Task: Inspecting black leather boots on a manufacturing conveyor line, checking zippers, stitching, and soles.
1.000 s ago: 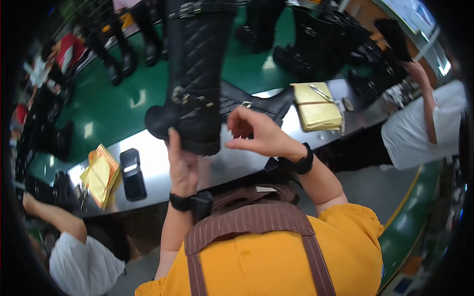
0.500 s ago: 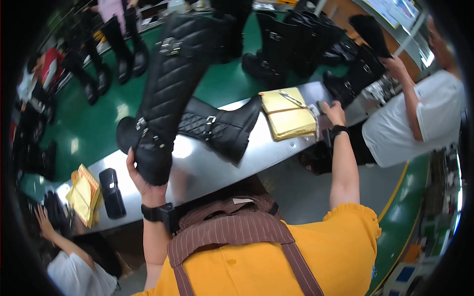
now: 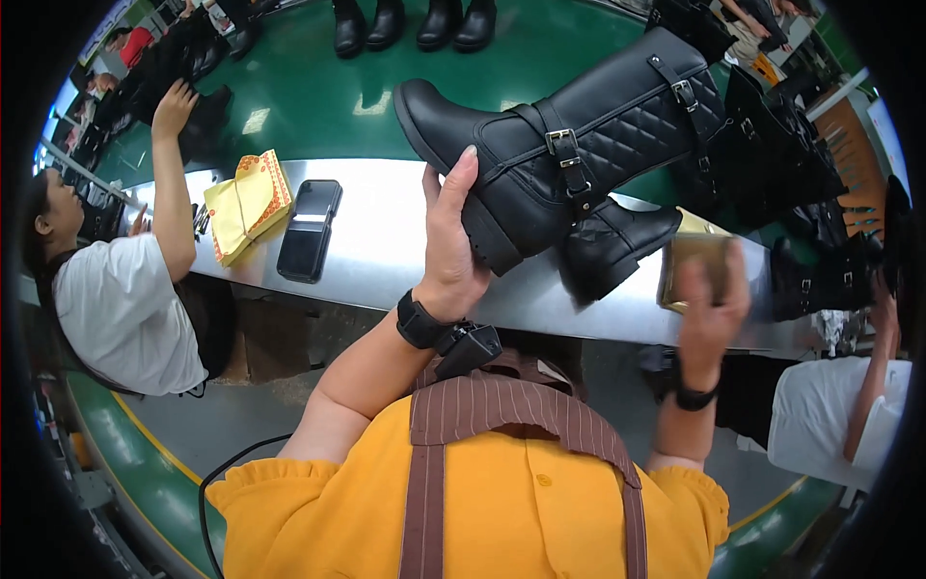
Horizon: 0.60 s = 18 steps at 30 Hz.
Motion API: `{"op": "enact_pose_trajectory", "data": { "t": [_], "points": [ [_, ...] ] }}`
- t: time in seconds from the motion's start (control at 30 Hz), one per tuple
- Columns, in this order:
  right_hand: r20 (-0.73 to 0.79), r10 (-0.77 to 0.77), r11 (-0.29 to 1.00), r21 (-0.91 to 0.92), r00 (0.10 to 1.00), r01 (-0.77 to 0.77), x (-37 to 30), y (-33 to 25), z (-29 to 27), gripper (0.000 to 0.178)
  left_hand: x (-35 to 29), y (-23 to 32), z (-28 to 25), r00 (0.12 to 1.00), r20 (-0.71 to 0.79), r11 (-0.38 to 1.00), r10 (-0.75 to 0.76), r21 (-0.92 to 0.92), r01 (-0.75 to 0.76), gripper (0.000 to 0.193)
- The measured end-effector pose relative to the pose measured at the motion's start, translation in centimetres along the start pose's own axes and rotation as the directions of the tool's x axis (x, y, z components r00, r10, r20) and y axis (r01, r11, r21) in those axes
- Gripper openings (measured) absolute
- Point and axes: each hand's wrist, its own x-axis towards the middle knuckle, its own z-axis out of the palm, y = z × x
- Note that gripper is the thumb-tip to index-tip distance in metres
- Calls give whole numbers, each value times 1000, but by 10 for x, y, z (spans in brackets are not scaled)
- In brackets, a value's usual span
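Note:
My left hand (image 3: 449,227) grips a tall black boot (image 3: 569,145) with quilted panels and metal buckles, thumb on its side near the heel. The boot is held tilted above the metal strip, toe toward the upper left and shaft toward the upper right. Below its shaft lies a second black boot (image 3: 622,246), partly hidden. My right hand (image 3: 712,309) is to the right of that boot, its fingers closed round a brownish block (image 3: 696,265). Motion blurs the block, so its exact kind is unclear. Behind it a yellow paper stack (image 3: 702,223) shows in part.
On the metal strip (image 3: 376,232) lie a black phone (image 3: 311,232) and yellow papers (image 3: 241,212). Several black boots stand across the green table (image 3: 318,106) and at the right. A person in white (image 3: 125,299) works at the left, another white sleeve (image 3: 820,410) at the right.
The held boot has swung from upright to a slant with its toe up left. My right hand has come from the strip's right part toward the boots, carrying the brownish block. The view has turned.

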Motion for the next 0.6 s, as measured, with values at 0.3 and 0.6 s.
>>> {"op": "enact_pose_trajectory", "data": {
  "t": [0.3,0.6],
  "points": [
    [199,-310,950,25,930,311,29,-91,90,12,-15,16,3,990,-41,988,132,79,-129,36],
    [204,-108,993,-19,973,115,20,-89,87,12,-17,16,0,993,-6,993,119,-5,-119,58]
  ]
}}
